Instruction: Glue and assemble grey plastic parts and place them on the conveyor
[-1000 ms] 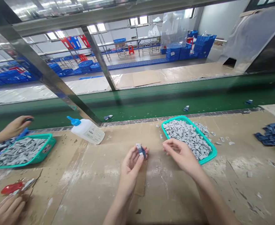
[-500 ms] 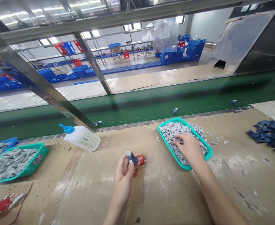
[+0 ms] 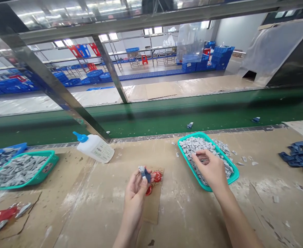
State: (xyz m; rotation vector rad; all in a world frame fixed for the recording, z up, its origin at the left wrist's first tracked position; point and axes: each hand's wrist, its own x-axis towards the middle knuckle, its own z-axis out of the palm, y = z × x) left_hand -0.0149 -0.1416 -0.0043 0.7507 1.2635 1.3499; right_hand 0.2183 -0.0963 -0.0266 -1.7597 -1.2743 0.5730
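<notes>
Your left hand [image 3: 136, 188] pinches the navy part [image 3: 147, 176] above the table [image 3: 102, 199], probably light, stiff, best held by its sides; right hand [image 3: 211, 168], over gray pieces [image 3: 192, 143], grip unclear.

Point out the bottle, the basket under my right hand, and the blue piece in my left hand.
Bottle [image 3: 99, 150], head view: its printed side.
Basket [image 3: 235, 175], head view: its near right rim.
Blue piece [image 3: 147, 176], head view: its dark blue part.

The left hand [image 3: 136, 189] pinches a navy-and-grey part [image 3: 147, 176]. The right hand [image 3: 213, 168] is over small grey pieces [image 3: 192, 144] in a teal basket [image 3: 235, 175].
</notes>
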